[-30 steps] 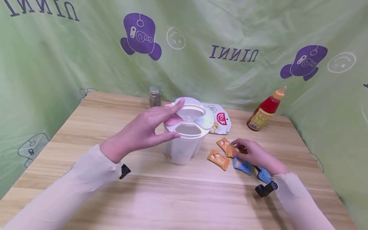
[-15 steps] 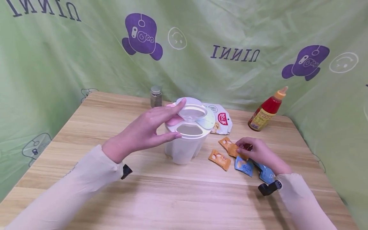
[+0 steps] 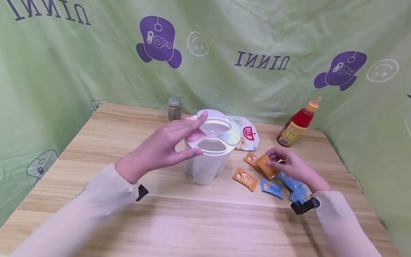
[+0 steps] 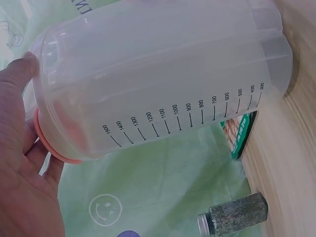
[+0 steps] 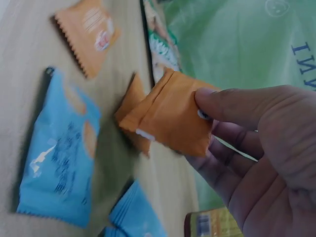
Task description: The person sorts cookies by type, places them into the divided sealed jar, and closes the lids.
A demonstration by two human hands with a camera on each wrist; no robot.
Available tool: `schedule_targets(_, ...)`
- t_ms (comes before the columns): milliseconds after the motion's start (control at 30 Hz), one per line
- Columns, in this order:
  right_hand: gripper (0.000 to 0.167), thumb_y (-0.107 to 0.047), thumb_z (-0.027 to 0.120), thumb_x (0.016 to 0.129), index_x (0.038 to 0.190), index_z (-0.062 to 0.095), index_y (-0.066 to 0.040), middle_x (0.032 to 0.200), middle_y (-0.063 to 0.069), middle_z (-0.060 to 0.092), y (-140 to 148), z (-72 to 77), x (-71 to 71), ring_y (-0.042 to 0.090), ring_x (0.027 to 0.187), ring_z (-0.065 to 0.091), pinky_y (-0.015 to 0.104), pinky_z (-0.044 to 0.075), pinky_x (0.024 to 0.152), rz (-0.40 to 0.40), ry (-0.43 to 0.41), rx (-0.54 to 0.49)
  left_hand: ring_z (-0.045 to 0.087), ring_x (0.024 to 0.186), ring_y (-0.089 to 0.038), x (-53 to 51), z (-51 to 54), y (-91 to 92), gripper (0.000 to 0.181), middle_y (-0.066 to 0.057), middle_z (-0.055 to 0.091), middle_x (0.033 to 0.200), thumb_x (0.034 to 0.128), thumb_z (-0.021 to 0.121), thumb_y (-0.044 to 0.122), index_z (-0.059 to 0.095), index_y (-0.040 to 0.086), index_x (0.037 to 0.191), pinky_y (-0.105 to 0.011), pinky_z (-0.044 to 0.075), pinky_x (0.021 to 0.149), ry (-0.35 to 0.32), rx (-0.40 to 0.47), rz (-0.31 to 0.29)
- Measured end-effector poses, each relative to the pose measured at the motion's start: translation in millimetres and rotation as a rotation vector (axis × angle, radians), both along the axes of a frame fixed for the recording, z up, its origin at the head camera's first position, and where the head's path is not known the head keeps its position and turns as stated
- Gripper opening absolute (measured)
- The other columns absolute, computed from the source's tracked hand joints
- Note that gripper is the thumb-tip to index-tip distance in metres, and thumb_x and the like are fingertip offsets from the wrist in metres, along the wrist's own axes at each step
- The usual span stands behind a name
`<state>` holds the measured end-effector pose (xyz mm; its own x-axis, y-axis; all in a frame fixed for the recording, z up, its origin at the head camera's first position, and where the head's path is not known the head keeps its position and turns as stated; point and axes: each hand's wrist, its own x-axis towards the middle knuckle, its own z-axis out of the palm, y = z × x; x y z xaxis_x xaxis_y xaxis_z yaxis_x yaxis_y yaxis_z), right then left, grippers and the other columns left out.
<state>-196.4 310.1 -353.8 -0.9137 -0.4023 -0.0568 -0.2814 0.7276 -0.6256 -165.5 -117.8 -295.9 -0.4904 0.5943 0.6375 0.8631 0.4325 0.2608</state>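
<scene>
A translucent white storage canister with a pastel segmented lid stands upright on the table. One lid flap is raised beside an uncovered opening. My left hand grips the lid from the left, thumb at the near rim and index finger by the raised flap. Measuring marks run along the canister in the left wrist view. Between thumb and fingers, my right hand pinches an orange snack packet, lifted above the table. Close by lie two more orange packets and several blue packets.
Behind the canister lies a white printed pouch. A small glass jar of dark flakes stands at the back left. A red sauce bottle with a yellow cap is at the back right. Green printed cloth surrounds the table.
My right hand has lifted the orange packet from the pile and tilted it, uncovering more of the blue packets. My left hand keeps its place on the canister lid.
</scene>
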Motion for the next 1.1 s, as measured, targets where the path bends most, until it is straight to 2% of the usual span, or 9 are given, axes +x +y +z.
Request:
schedule_targets(200, 0.025, -0.007, 0.074, 0.097, 0.117, 0.064, 0.005, 0.105, 0.016, 0.07, -15, 14.7, 4.5, 0.0, 0.091, 0.062, 0.015, 0.058, 0.079, -0.026, 0.052, -0.083, 0.061, 0.139, -0.029, 0.6, -1.2, -1.1, 0.088, -0.009, 0.067, 0.145, 0.0885, 0.085, 0.027, 0.04, 0.002, 0.16, -0.048, 0.048, 0.12, -0.011, 0.012, -0.002)
schedule_targets(333, 0.023, -0.005, 0.074, 0.096, 0.115, 0.063, 0.003, 0.103, 0.008, 0.068, -31, 29.0, 11.2, -0.001, 0.092, 0.064, 0.014, 0.059, 0.078, -0.03, 0.132, -0.175, 0.061, 0.14, -0.029, 0.3, -1.8, -1.3, 0.088, -0.009, 0.067, 0.145, 0.0885, 0.085, 0.027, 0.04, 0.002, 0.16, -0.047, 0.048, 0.121, -0.02, 0.017, -0.001)
schedule_targets(533, 0.021, 0.006, 0.073, 0.093, 0.111, 0.062, 0.002, 0.094, -0.01, 0.068, -56, 61.9, 25.4, 0.001, 0.086, 0.068, 0.013, 0.059, 0.071, -0.033, 0.255, -0.41, 0.06, 0.141, -0.029, -0.5, -2.0, -0.9, 0.087, -0.009, 0.068, 0.145, 0.089, 0.085, 0.027, 0.04, 0.003, 0.16, -0.048, 0.048, 0.121, -0.029, 0.02, 0.003)
schedule_targets(667, 0.027, 0.013, 0.073, 0.089, 0.109, 0.065, -0.003, 0.091, -0.005, 0.067, -74, 87.0, 36.4, 0.007, 0.076, 0.063, 0.014, 0.053, 0.062, -0.028, 0.344, -0.556, 0.06, 0.141, -0.029, -1.2, -2.3, -0.8, 0.087, -0.009, 0.068, 0.145, 0.0888, 0.085, 0.026, 0.04, 0.003, 0.16, -0.048, 0.047, 0.121, -0.035, 0.03, -0.006)
schedule_targets(767, 0.031, 0.018, 0.071, 0.087, 0.108, 0.067, -0.004, 0.092, 0.0, 0.068, -87, 101.8, 43.3, 0.009, 0.075, 0.063, 0.014, 0.053, 0.06, -0.007, 0.388, -0.651, 0.06, 0.14, -0.029, -1.5, -2.0, -1.4, 0.088, -0.009, 0.068, 0.144, 0.0885, 0.085, 0.026, 0.04, 0.003, 0.16, -0.048, 0.048, 0.12, -0.039, 0.036, -0.009)
schedule_targets(900, 0.033, 0.023, 0.069, 0.085, 0.107, 0.067, -0.002, 0.094, 0.004, 0.07, -104, 112.1, 47.5, 0.01, 0.081, 0.067, 0.014, 0.058, 0.065, 0.069, 0.387, -0.776, 0.061, 0.14, -0.03, -1.3, -0.7, -2.0, 0.088, -0.008, 0.07, 0.142, 0.0881, 0.086, 0.026, 0.04, 0.003, 0.16, -0.047, 0.048, 0.12, -0.035, 0.035, -0.009)
schedule_targets(1000, 0.034, 0.024, 0.068, 0.086, 0.107, 0.066, -0.003, 0.095, 0.002, 0.072, -117, 114.3, 49.3, 0.009, 0.084, 0.07, 0.017, 0.062, 0.07, 0.126, 0.383, -0.795, 0.06, 0.141, -0.03, -1.0, -0.2, -1.5, 0.088, -0.009, 0.07, 0.142, 0.0881, 0.086, 0.027, 0.04, 0.003, 0.16, -0.048, 0.048, 0.12, -0.033, 0.033, -0.008)
schedule_targets(1100, 0.028, 0.023, 0.068, 0.086, 0.106, 0.065, 0.003, 0.096, 0.002, 0.072, -128, 111.5, 50.4, 0.01, 0.086, 0.071, 0.019, 0.064, 0.073, 0.176, 0.39, -0.794, 0.06, 0.141, -0.031, -1.0, 0.0, -0.5, 0.088, -0.008, 0.071, 0.14, 0.0886, 0.085, 0.028, 0.04, 0.003, 0.16, -0.048, 0.048, 0.12, -0.041, 0.032, -0.008)
